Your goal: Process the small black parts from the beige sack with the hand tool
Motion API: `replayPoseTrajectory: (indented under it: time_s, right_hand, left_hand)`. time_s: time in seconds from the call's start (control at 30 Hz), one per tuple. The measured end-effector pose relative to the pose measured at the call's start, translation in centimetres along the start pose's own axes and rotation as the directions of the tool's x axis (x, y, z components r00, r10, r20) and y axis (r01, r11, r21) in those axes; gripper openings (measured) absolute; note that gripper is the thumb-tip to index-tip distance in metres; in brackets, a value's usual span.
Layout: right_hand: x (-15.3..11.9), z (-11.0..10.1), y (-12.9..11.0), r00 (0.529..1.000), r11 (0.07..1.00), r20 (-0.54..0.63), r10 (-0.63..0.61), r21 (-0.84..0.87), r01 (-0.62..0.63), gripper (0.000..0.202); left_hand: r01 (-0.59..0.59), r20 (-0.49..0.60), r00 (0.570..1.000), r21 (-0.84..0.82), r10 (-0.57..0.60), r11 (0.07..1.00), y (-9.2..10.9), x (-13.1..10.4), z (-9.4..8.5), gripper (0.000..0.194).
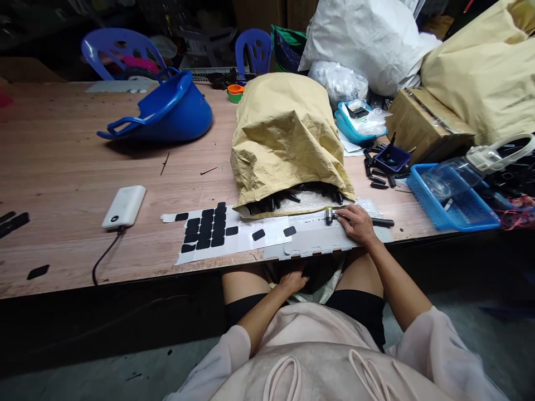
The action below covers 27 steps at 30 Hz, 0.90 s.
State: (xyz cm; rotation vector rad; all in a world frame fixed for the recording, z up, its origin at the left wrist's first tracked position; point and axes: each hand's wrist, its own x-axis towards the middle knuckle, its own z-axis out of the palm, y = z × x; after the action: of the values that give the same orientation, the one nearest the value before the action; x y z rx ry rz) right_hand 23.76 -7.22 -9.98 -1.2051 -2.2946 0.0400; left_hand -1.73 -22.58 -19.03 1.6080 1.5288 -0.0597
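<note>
My right hand [357,224] is closed round a small hammer [382,222] lying across a grey board [307,245] at the table's front edge. The hammer's metal head shows just left of my fingers, and its black handle sticks out to the right. My left hand [293,283] is down between my thighs below the table edge; its fingers are partly hidden in shadow. Left of the board, a white sheet [243,245] bears rows of black rounded pieces [205,227]. Behind it lies a yellow sack [288,133], its mouth open on dark parts.
A white power bank [124,207] with a cable lies at the left. Farther back a blue tub [179,111] rests on its side. On the right are a blue basket [455,209], a cardboard box [426,122] and loose black parts [378,181].
</note>
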Motion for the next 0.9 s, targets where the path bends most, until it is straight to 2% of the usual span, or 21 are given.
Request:
replayPoseTrajectory:
  time_s: [0.1, 0.13, 0.2, 0.27, 0.33, 0.37, 0.43, 0.5, 0.6, 0.7, 0.8, 0.9]
  right_hand:
    - [-0.1, 0.1, 0.0, 1.000, 1.000, -0.009, 0.002, -0.004, -0.002, 0.021]
    - [-0.1, 0.2, 0.0, 1.000, 1.000, -0.008, 0.003, -0.004, -0.003, 0.021]
    - [-0.1, 0.2, 0.0, 1.000, 1.000, -0.003, 0.005, -0.005, -0.005, 0.021]
    - [-0.1, 0.1, 0.0, 1.000, 1.000, -0.003, 0.002, -0.010, -0.003, 0.022]
    - [-0.1, 0.1, -0.1, 1.000, 1.000, -0.006, 0.001, -0.013, -0.001, 0.022]
    - [-0.1, 0.1, -0.1, 1.000, 1.000, -0.007, 0.001, -0.011, -0.001, 0.021]
    - [0.0, 0.0, -0.1, 1.000, 1.000, -0.007, 0.003, -0.005, -0.003, 0.021]
    - [0.0, 0.0, -0.1, 1.000, 1.000, -0.007, 0.003, 0.000, -0.003, 0.021]
    - [0.0, 0.0, -0.1, 1.000, 1.000, -0.003, 0.008, 0.002, -0.008, 0.021]
    - [0.0, 0.0, 0.0, 1.000, 1.000, 0.007, 0.014, -0.001, -0.014, 0.021]
    - [0.1, 0.0, -0.1, 1.000, 1.000, 0.021, 0.019, 0.000, -0.019, 0.022]
    - [0.1, -0.2, -0.2, 0.998, 0.999, 0.041, 0.040, 0.011, -0.040, 0.024]
  left_hand:
    - [-0.178, 0.088, 0.981, 0.023, 0.175, 0.984, 1.4, -1.9, -1.9, 0.050]
    - [-0.275, 0.122, 0.954, -0.001, 0.273, 0.961, 2.1, -2.5, -3.0, 0.043]
    - [-0.456, 0.154, 0.871, -0.102, 0.467, 0.884, 3.6, -3.3, -6.0, 0.033]
    - [-0.569, 0.086, 0.800, -0.207, 0.594, 0.796, 5.0, -3.4, -9.7, 0.027]
    - [-0.592, -0.125, 0.806, -0.158, 0.579, 0.790, 6.3, -2.5, -13.6, 0.022]
    - [-0.558, -0.265, 0.809, -0.068, 0.524, 0.827, 6.8, -1.7, -15.4, 0.021]
    - [-0.387, -0.493, 0.787, 0.078, 0.372, 0.919, 7.8, 0.2, -18.3, 0.024]
    - [-0.173, -0.594, 0.773, 0.142, 0.224, 0.975, 8.7, 2.1, -20.1, 0.029]
    - [0.089, -0.579, 0.815, 0.179, 0.032, 0.980, 9.8, 4.0, -21.1, 0.040]
    - [0.223, -0.541, 0.837, 0.207, -0.079, 0.953, 10.5, 4.8, -21.1, 0.047]
    - [0.251, -0.525, 0.845, 0.230, -0.097, 0.940, 10.5, 4.6, -20.9, 0.037]
    - [0.151, -0.516, 0.856, 0.273, 0.012, 0.950, 9.6, 3.5, -20.3, 0.030]
